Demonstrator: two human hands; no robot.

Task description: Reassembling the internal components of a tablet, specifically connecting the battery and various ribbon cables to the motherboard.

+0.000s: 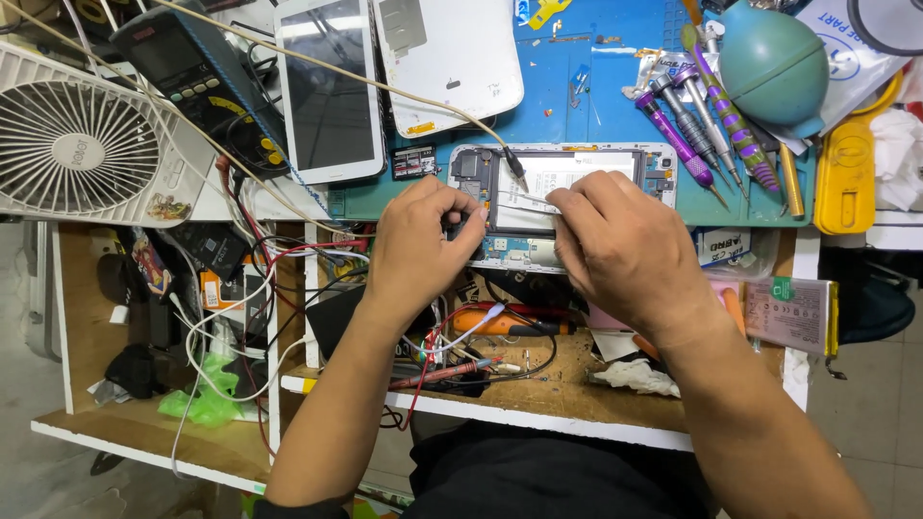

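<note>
**Working an opened tablet at the front edge of the blue mat**

Gripping the opened tablet body [548, 178] from both sides, back cover off, circuit boards and a pale battery exposed. Lying across the near edge of the blue work mat [615, 91], lower end overhanging toward the open drawer [538, 380] below.

Left hand [418, 245] curled at the device's lower left corner, fingertips pinched tight on the frame there. Right hand [620, 250] spread over the lower right part, fingers bent down onto the battery; whether anything is pinched under them, cannot tell.

Crowded on every side. To the left, a white tablet [329, 86] face up and a detached white back cover [447, 58] just beyond the device's top edge. A tan cable [385, 86] crossing over both toward the device's upper left corner. To the right, a row of purple-handled screwdrivers [702, 125] near the mat's right edge, a teal dust blower [774, 62] behind them, a yellow tool [846, 178] at the mat's corner. A white fan [82, 144] and a black multimeter [197, 77] far left, well apart. Little bare mat beside the hands; an open strip of blue only above the device.
</note>
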